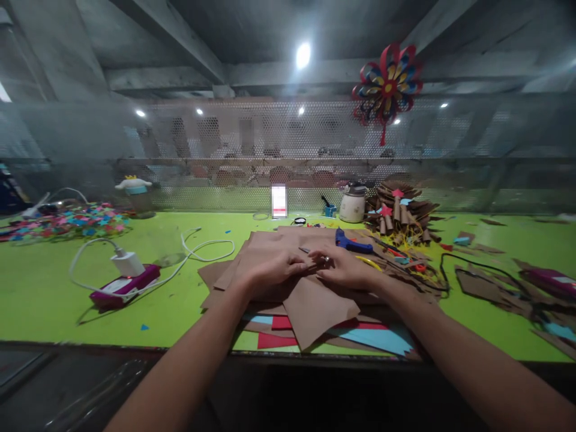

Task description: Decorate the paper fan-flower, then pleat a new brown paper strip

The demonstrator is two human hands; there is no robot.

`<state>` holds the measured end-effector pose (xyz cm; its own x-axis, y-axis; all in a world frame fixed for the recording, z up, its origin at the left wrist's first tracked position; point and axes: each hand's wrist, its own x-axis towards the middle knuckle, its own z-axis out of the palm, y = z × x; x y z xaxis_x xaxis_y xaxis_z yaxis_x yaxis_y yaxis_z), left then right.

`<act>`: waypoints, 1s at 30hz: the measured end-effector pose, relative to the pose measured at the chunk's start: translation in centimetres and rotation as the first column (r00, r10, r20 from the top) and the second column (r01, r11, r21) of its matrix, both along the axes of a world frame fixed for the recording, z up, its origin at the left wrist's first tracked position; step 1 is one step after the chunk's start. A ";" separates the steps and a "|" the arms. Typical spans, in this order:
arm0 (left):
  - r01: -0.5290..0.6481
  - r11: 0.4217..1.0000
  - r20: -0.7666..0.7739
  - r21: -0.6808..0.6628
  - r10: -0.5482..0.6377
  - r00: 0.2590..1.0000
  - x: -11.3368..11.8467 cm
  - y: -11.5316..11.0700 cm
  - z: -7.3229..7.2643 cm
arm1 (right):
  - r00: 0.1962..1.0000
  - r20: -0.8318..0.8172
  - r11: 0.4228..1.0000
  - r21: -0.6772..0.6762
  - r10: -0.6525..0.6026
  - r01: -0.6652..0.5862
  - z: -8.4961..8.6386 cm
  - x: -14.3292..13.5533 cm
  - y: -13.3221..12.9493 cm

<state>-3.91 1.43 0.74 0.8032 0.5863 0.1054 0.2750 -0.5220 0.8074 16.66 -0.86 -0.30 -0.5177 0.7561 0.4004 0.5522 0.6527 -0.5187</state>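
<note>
A loose piece of brown paper (pixel 315 309) lies at an angle over a stack of brown sheets (pixel 261 246), its upper end between my hands. My left hand (pixel 281 267) has its fingers closed on that upper end. My right hand (pixel 339 267), with a ring on one finger, meets it from the right, fingers bent and pressed on the same paper. A thin pointed tip (pixel 304 249) shows just beyond the fingers; the rest of it is hidden. Red paper (pixel 274 341) and light blue paper (pixel 378 339) stick out under the stack.
A blue glue gun (pixel 353 243) lies behind my right hand. Rolled brown paper pieces (pixel 400 216) are heaped at the back right, near a lidded jar (pixel 353 204). A purple power strip (pixel 126 288) with a white cable is at left. A phone (pixel 279 201) stands behind.
</note>
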 end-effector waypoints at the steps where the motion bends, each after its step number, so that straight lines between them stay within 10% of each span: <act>1: 0.004 0.999 0.006 0.037 -0.004 1.000 0.1 -0.2 0.3 | 0.998 -0.060 0.995 -0.091 0.035 -0.040 0.4 0.3 0.1; 12: -0.132 0.838 -0.145 0.529 0.243 0.959 0.9 -3.2 2.5 | 0.933 -0.351 0.883 -0.460 -0.081 -0.096 1.1 0.4 0.2; 19: -0.207 0.802 -0.200 0.560 0.374 0.906 2.0 -5.3 4.4 | 0.880 -0.432 0.837 -0.542 -0.196 -0.080 0.8 0.4 0.5; 30: -0.202 0.758 -0.245 0.620 0.432 0.868 1.6 -4.3 3.1 | 0.854 -0.432 0.889 -0.452 -0.290 0.073 -0.5 0.8 2.3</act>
